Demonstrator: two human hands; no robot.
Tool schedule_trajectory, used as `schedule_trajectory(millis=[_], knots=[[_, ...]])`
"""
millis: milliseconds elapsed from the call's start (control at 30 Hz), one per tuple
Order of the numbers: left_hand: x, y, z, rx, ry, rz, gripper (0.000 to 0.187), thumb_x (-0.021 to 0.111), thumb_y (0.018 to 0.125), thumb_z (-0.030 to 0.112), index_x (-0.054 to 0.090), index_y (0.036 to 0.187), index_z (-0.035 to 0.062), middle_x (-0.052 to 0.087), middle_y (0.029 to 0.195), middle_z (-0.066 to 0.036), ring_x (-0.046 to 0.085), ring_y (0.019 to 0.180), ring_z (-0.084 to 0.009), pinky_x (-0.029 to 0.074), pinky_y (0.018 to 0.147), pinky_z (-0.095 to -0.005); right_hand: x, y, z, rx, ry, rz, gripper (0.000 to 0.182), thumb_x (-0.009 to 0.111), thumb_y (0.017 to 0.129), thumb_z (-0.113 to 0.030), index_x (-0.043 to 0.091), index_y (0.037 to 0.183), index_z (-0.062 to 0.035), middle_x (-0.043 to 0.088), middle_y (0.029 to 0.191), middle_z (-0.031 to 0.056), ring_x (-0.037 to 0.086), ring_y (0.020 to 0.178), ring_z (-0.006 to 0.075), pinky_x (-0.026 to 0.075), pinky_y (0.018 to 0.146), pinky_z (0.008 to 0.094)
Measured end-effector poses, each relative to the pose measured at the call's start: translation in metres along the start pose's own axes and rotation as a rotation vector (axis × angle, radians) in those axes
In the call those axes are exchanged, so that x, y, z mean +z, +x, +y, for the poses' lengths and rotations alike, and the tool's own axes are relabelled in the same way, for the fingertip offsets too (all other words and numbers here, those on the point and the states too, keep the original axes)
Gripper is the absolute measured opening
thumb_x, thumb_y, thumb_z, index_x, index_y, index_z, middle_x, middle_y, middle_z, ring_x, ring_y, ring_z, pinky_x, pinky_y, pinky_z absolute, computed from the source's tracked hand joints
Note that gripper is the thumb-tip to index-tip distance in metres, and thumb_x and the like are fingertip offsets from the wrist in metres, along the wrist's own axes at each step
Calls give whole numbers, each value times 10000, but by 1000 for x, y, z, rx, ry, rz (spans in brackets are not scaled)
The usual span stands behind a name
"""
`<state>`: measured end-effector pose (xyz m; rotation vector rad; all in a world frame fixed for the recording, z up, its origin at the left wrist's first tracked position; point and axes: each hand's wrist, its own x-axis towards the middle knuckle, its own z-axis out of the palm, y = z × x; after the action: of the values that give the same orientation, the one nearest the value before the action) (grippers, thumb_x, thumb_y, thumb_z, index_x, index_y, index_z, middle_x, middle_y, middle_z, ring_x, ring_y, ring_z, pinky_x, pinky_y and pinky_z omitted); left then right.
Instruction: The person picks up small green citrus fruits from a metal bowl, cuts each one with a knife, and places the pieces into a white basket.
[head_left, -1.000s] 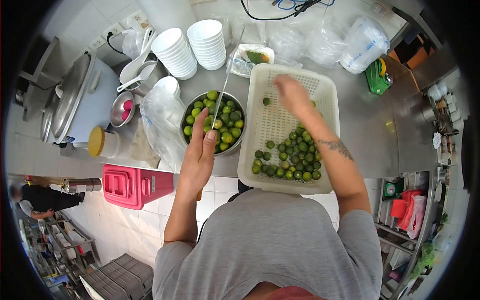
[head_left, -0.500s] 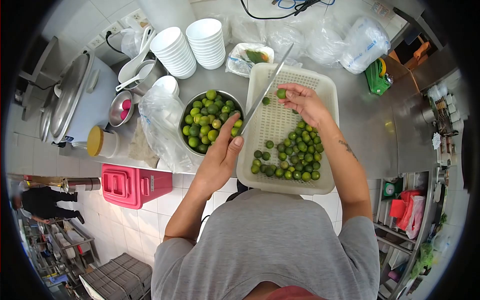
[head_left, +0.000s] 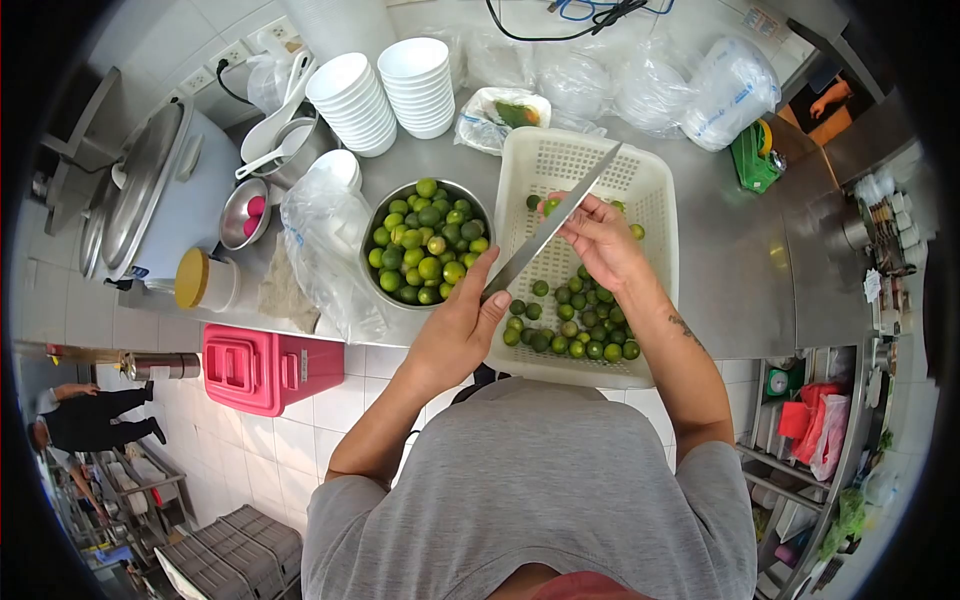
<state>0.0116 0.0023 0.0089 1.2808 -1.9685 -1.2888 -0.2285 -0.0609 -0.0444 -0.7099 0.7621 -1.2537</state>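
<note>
My left hand (head_left: 458, 330) grips a long-bladed knife (head_left: 528, 252) near its lower end, with the blade slanting up and right over the basket. A small green lime (head_left: 551, 206) is pinched in the fingers of my right hand (head_left: 605, 245), partly behind the blade. Beneath both is a cream perforated plastic basket (head_left: 665, 200), with many loose limes (head_left: 590, 330) gathered in its near half and a few farther up. Left of it, beside my left hand, stands a round metal bowl (head_left: 367, 272) heaped with limes (head_left: 428, 242).
Stacked white bowls (head_left: 418, 95), a plastic bag (head_left: 335, 250) and a yellow-lidded tub (head_left: 192, 280) stand on the left of the steel counter (head_left: 730, 250). Bagged wares (head_left: 735, 90) and a green tape dispenser (head_left: 755, 160) lie at the back right. A person (head_left: 95, 415) is at far left.
The knife blade has swung right, across the fingers of my right hand. My right hand has shifted down and slightly left with the lime. The person at far left has moved.
</note>
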Motion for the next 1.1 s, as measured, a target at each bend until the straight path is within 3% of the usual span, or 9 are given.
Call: schedule_trajectory(millis=[100,200,300,600,700,800,1000,1067,1100], knots=[[6,-2,-4,28,97,63,533,395,1040,340,291,1485,66,524,1267,-282,568,1123,-359,416,982,-392,-1,-2,3,-18,-83,-16,289,634,890,-7,599,1174,36,653,1067,112,639,980,194,516,901,332],[2,-4,4,-23,87,8,526,389,1039,330,289,1486,71,425,1394,-313,492,1243,-427,395,1023,-419,8,-5,7,-26,-143,-35,268,646,880,1,624,1144,37,667,1016,99,642,923,173,520,859,314],[3,-4,8,-19,170,45,521,384,1039,325,291,1486,76,439,1383,-301,491,1241,-432,401,1018,-429,21,-12,10,8,-206,-67,239,658,873,0,648,1109,35,678,961,83,637,871,154,516,819,295],[0,-1,10,-35,77,60,478,402,1033,311,326,1430,55,510,1279,-301,576,1098,-421,440,940,-433,38,-15,21,91,-265,-158,232,665,869,-2,657,1098,34,690,945,81,637,848,144,518,801,285],[3,2,2,39,66,107,453,408,1024,316,327,1377,44,505,1241,-334,562,1062,-491,463,879,-506,40,-17,25,110,-266,-192,226,665,871,-6,657,1093,35,690,948,81,639,851,145,519,804,286],[1,2,7,-35,-2,76,410,421,1022,300,353,1317,23,495,1265,-340,543,1100,-495,454,898,-502,41,-17,27,130,-253,-228,227,664,873,-10,653,1096,35,690,952,80,640,859,146,519,809,285],[-14,-4,4,-48,-150,100,391,434,1028,296,369,1297,20,573,1149,-264,612,1008,-374,463,876,-432,53,-14,15,123,-301,-342,271,629,914,-75,625,1170,12,663,1058,90,633,910,151,513,831,295],[-29,-15,-4,-76,-179,294,409,424,1035,320,382,1315,24,595,974,-139,582,824,-230,477,763,-359,58,-11,-3,83,-396,-324,293,611,924,-101,616,1201,-5,643,1111,98,628,933,155,511,836,300],[-39,-20,-8,-90,-216,400,432,413,1036,353,393,1332,39,560,898,-86,520,744,-161,435,666,-300,49,-4,-9,27,-560,-245,295,587,920,-86,615,1205,-13,634,1125,98,626,931,157,510,840,300]])
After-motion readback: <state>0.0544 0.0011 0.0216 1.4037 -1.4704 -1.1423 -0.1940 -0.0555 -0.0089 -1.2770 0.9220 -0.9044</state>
